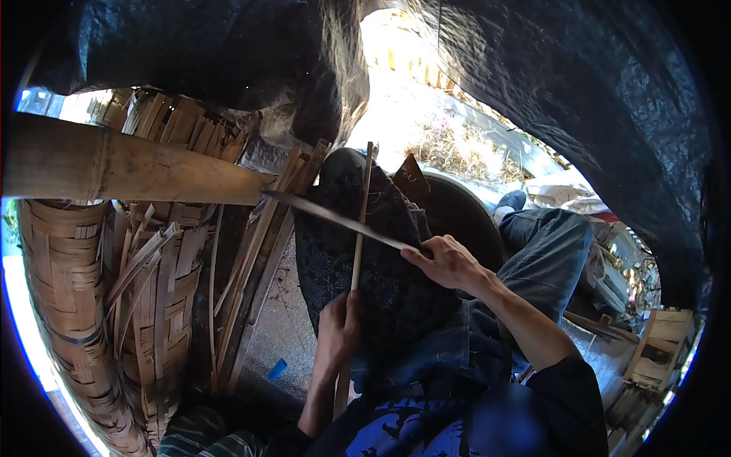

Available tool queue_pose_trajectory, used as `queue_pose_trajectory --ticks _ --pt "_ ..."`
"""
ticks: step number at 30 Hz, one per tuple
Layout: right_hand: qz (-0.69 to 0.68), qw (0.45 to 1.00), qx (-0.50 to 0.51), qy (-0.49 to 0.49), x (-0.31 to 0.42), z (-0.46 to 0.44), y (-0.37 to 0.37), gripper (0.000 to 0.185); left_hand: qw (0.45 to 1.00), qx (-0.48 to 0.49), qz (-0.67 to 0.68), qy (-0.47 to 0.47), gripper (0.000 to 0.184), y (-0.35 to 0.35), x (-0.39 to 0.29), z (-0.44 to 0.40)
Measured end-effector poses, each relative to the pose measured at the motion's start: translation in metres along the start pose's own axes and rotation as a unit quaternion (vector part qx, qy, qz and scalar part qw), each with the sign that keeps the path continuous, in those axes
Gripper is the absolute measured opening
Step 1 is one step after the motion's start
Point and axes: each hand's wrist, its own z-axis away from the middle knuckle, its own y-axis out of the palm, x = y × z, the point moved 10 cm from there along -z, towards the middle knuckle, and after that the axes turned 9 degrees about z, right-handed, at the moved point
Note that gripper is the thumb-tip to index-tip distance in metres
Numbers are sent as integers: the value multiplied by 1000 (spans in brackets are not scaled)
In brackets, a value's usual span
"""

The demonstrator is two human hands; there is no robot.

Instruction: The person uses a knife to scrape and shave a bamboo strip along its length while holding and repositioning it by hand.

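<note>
My left hand [337,329] is closed around a thin bamboo strip [359,255], which stands lengthwise over my leg and also shows below the hand. My right hand [451,265] grips a knife whose long narrow blade [327,215] points to the left. The handle is hidden in my fingers. The blade crosses the strip above my left hand; whether its edge bites into the strip I cannot tell. Under both lies a dark patterned cloth [324,259] draped over my leg. The knife's tip is close to the end of a thick bamboo pole [175,167].
Tall woven bamboo baskets [65,282] and split bamboo slats [251,266] stand to the left. Dark plastic sheeting [579,84] hangs overhead. My jeans-clad leg [544,244] bends to the right. A wooden crate [662,343] sits far right, and a blue scrap [277,369] lies on the ground.
</note>
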Motion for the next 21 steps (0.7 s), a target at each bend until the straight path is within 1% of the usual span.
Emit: queue_pose_trajectory --ticks 2,3,6,8,11,12,14,15,17,19,21 --pt "6 999 -24 -37 7 6 -1 78 999 -22 7 -26 40 -5 0 12" --pt "7 999 -23 -37 9 6 -2 78 999 -21 8 -28 40 -6 -4 15" --pt "12 997 -39 -62 25 8 -7 74 998 -45 9 -35 39 -19 -20 26" --pt "-5 989 -86 -118 44 13 -20 71 997 -66 2 -36 39 -29 -32 33" --pt "-37 988 -80 -130 58 21 -31 69 996 -63 35 -50 39 -34 -34 39" --pt "-35 988 -80 -131 59 20 -32 69 996 -64 37 -50 39 -33 -32 35" --pt "-35 994 -52 -88 51 15 -28 61 997 -44 45 -48 39 -25 -20 21" --pt "-33 994 -55 -88 48 12 -28 61 997 -45 46 -44 39 -22 -13 14" --pt "50 997 -28 -50 28 5 -16 61 999 -41 8 -18 39 -14 -5 6" --pt "63 997 -15 -35 15 2 -13 61 999 -39 1 -32 39 -9 -1 4" --pt "77 997 -3 -26 5 1 -4 60 999 -24 -9 -22 39 -7 0 4"
